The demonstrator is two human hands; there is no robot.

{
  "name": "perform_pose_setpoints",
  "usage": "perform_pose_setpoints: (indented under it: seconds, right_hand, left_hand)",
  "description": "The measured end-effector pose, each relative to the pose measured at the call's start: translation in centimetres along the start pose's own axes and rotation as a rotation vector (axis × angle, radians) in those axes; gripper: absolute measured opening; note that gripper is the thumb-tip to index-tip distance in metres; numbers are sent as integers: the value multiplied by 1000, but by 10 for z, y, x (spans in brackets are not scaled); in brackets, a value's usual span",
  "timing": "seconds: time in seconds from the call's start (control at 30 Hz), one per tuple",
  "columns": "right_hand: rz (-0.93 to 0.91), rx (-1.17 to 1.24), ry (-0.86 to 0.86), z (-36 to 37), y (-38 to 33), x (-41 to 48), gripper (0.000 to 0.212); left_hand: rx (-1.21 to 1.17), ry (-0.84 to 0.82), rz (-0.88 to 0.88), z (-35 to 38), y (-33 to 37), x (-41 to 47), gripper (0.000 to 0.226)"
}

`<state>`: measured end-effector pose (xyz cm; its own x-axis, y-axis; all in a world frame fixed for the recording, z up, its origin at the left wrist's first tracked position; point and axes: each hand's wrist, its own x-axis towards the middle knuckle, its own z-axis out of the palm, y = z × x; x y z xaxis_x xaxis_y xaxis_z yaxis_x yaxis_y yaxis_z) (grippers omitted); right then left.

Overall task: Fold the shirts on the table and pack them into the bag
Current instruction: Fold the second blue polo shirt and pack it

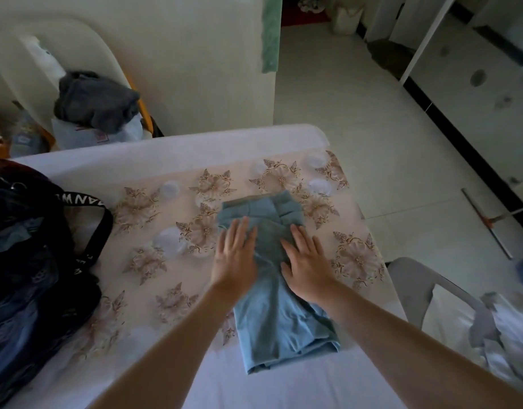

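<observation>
Two flat hands, left (235,255) and right (306,267), press the long-folded shirt (281,326), collar pointing away.

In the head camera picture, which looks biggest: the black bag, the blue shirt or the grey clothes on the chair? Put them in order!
1. black bag, cut off at the left edge.
2. blue shirt.
3. grey clothes; farther from the camera, so real size is unsure.
</observation>
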<state>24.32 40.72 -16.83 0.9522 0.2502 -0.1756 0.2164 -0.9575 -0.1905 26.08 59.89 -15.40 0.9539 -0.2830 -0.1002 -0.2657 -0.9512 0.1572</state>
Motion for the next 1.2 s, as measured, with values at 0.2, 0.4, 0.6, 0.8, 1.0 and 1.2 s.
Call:
perform_pose_setpoints:
  seconds: [0.2, 0.4, 0.6, 0.8, 1.0, 1.2]
  right_hand:
    - [-133, -6, 100, 17, 4, -49, 61]
    - [-114, -116, 34, 17, 9, -86, 64]
    - [-263, 68, -11, 18, -13, -134, 76]
    - [-226, -112, -183, 17, -17, -144, 95]
    - [-66, 108, -129, -2, -28, -136, 50]
    - [148, 407, -275, -60, -23, -106, 17]
  left_hand:
    - [-78, -68, 257, 40, 23, -89, 82]
    - [4, -106, 311, 42, 7, -120, 102]
    - [24, -83, 464, 45, 9, -154, 97]
    - [87, 11, 503, 43, 10, -153, 43]
    - [-294, -371, 95, -22, 13, -135, 33]
    - [-606, -672, -151, -63, -4, -111, 21]
